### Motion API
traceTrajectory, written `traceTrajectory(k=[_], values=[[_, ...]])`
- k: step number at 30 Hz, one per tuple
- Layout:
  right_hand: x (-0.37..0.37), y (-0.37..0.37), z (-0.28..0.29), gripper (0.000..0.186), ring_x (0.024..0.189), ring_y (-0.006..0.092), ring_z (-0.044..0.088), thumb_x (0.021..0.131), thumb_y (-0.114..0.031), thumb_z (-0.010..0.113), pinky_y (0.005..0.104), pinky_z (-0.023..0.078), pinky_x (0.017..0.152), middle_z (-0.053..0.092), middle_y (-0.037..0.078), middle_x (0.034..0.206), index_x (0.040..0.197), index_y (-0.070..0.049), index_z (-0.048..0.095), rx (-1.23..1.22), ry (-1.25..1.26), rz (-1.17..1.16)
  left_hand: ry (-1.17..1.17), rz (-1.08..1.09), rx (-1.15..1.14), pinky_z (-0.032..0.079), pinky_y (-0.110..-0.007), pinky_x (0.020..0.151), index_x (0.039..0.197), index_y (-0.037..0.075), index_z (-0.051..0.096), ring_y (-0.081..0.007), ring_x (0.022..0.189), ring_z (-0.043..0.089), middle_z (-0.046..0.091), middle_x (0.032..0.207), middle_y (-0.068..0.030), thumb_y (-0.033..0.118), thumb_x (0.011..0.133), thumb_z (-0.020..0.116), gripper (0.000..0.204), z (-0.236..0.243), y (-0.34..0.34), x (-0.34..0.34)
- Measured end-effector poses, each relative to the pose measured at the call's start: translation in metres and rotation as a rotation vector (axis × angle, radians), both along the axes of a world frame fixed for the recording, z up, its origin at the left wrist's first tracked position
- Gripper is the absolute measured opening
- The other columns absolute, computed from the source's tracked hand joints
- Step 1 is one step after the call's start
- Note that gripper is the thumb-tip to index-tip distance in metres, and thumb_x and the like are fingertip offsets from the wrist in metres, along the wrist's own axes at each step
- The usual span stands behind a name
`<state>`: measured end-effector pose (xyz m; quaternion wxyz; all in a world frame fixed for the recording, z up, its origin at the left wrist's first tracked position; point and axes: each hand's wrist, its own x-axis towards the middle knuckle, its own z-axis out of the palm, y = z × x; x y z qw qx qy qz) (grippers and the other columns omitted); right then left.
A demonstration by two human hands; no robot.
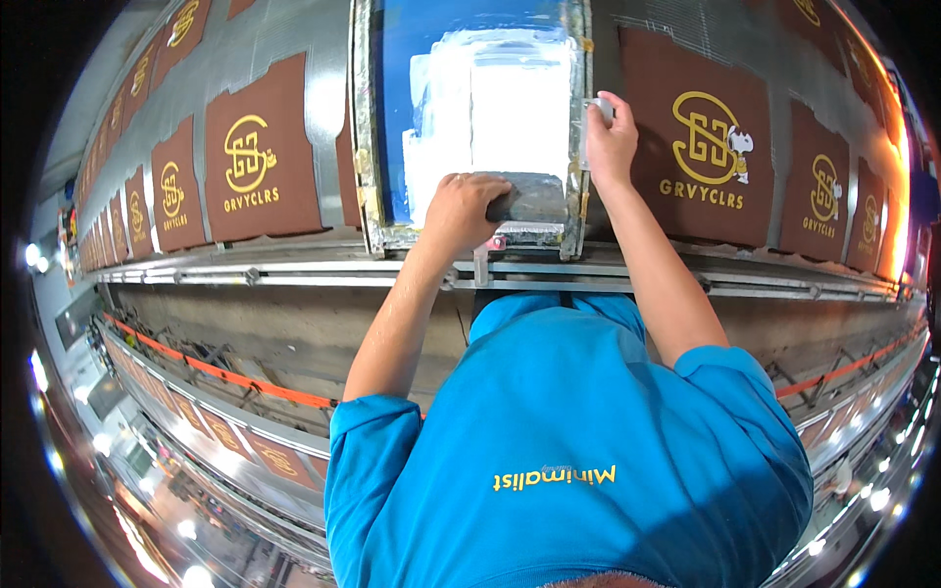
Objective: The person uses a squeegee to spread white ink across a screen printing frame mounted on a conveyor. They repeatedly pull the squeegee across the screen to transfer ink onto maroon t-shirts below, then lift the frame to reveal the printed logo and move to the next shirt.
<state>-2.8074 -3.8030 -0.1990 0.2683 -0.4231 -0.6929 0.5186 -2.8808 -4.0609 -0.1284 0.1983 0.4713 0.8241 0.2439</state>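
Two hands: my left hand [464,211] is curled over the left part of a dark scraper [537,198], fingers wrapped tight; my right hand [610,137] pinches a pale tab [597,106] at the frame's right edge, thumb close to fingers.
Scraper: lies crosswise inside the frame [365,147], at its near end, beside the white ink [520,113].
Handling: probably stiff and fairly light, slippery if ink gets on it; the upper edge looks the best hold.
Frame: seems rigid, its blue mesh [392,78] likely delicate; grip the sides.
Around: brown cloths [263,152] lie flat both sides on the grey table [328,59].
In the way: raised frame sides hem the scraper in; a metal rail [716,285] crosses before me.
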Motion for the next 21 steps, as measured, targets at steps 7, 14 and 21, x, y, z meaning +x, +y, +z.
traceTrajectory(k=[7,14,21], values=[[-0.022,-0.034,0.002,0.039,0.083,0.0283,0.072,0.093,-0.031,0.072,0.0421,0.055,0.080,0.074,0.012,0.093,0.128,-0.015,0.065,0.078,-0.214,-0.014,0.099,-0.170,-0.045,0.054,-0.048,0.085,0.092,0.009,0.077,-0.0360,0.084,0.071,0.073,0.079,-0.0150,0.015,0.082,0.071,0.013,0.024,-0.003,-0.063],[-0.025,-0.042,0.002,0.038,0.075,0.0278,0.071,0.093,-0.030,0.072,0.0420,0.054,0.074,0.072,0.009,0.081,0.127,-0.016,0.064,0.112,-0.314,-0.036,0.117,-0.180,-0.171,0.059,-0.047,0.082,0.110,0.016,0.079,-0.0338,0.088,0.075,0.078,0.091,-0.0112,0.026,0.089,0.074,0.025,0.016,0.075,-0.172],[-0.026,-0.029,0.001,0.043,0.088,0.0282,0.070,0.092,-0.033,0.076,0.0410,0.054,0.082,0.072,0.012,0.095,0.128,-0.012,0.065,0.051,-0.174,0.008,0.166,-0.194,-0.288,0.059,-0.045,0.085,0.114,0.016,0.079,-0.0300,0.096,0.075,0.079,0.100,-0.0094,0.033,0.087,0.077,0.033,0.010,0.122,-0.225]])
